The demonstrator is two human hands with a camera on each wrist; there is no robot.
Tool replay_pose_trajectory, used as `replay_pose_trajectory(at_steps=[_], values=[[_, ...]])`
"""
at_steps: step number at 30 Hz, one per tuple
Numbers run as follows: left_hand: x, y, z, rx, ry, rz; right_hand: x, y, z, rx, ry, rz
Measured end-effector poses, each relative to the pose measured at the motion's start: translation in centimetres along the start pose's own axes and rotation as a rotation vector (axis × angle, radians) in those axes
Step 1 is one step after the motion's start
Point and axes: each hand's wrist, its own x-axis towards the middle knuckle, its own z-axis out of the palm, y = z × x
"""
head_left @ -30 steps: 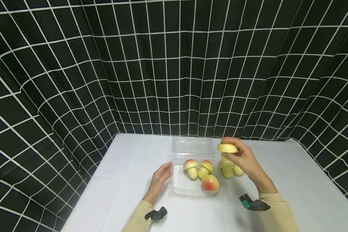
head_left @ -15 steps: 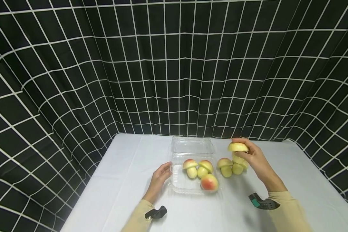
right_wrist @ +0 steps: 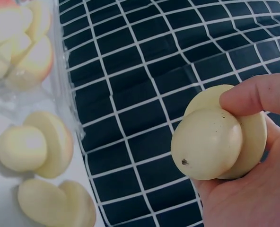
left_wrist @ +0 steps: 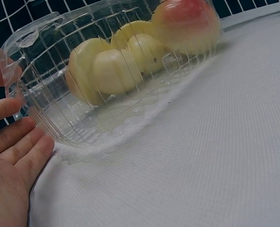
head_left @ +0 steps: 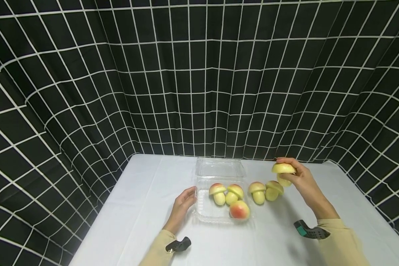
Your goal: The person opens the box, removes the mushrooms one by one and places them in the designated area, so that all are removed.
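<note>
My right hand (head_left: pixel 302 181) holds a toy mushroom (head_left: pixel 283 168) above the table, thumb and fingers round its cap. In the right wrist view the held mushroom (right_wrist: pixel 208 142) turns its pale stalk with a dark spot toward the camera. My left hand (head_left: pixel 182 207) is at the left wall of an open clear plastic container (head_left: pixel 203 214). In the left wrist view its fingers (left_wrist: pixel 29 149) touch that wall, with the container's rim (left_wrist: pixel 11 78) between thumb and fingers. Three yellow mushrooms with reddish caps lie inside, the front one (head_left: pixel 239 210) cap toward me.
Two more mushrooms, one upright (head_left: pixel 258 193) and one tilted (head_left: pixel 274 190), rest on the white tablecloth (head_left: pixel 146 188) just right of the container. The container's lid (head_left: pixel 219 167) lies folded back behind it. A black curtain with white grid lines (head_left: pixel 206 92) surrounds the table.
My right hand has moved right with its mushroom, away from the container and past the two mushrooms on the table. The left hand stays at the container's side.
</note>
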Motion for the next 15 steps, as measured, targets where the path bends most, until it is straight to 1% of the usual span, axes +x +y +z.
replay_pose_trajectory(at_steps=[7,15], values=[[0.0,0.0,0.0,-0.012,-0.003,0.004,-0.1,0.6,-0.8,-0.031,0.016,0.038],[0.2,-0.3,-0.1,-0.001,-0.002,-0.003,-0.3,1.4,-1.3,-0.062,0.032,0.085]])
